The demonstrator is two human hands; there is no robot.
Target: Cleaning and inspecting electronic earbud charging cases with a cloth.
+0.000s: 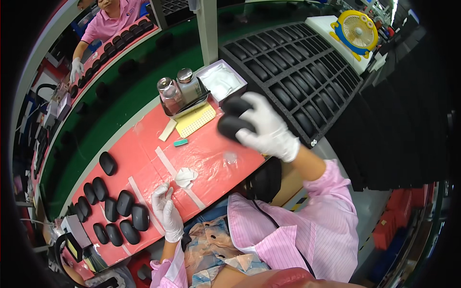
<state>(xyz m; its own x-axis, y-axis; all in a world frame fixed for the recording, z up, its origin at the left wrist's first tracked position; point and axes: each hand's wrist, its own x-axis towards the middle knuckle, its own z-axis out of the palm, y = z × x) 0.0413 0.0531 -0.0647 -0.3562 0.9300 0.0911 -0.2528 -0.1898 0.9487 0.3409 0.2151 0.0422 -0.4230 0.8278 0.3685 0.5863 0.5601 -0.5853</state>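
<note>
My right hand (270, 126), in a white glove, is raised over the right end of the red-covered bench (211, 161). It grips two smooth black oval pieces, one nearer (231, 127) and one farther (235, 104), beside the black foam tray (269, 82). My gloved left hand (168, 213) rests at the bench's near edge with its fingers loosely apart, and I see nothing in it. Just beyond its fingertips lies a crumpled white cloth (186, 177). Farther left, several similar black pieces (126, 203) lie in a loose group.
Two metal-topped bottles (171, 96) stand in a small tray beside a box of white wipes (222, 80). A yellow pad (197, 121) and green block (181, 142) lie nearer. Beyond runs a green conveyor (120, 103); a co-worker (108, 26) sits across it. A yellow fan (356, 32) stands far right.
</note>
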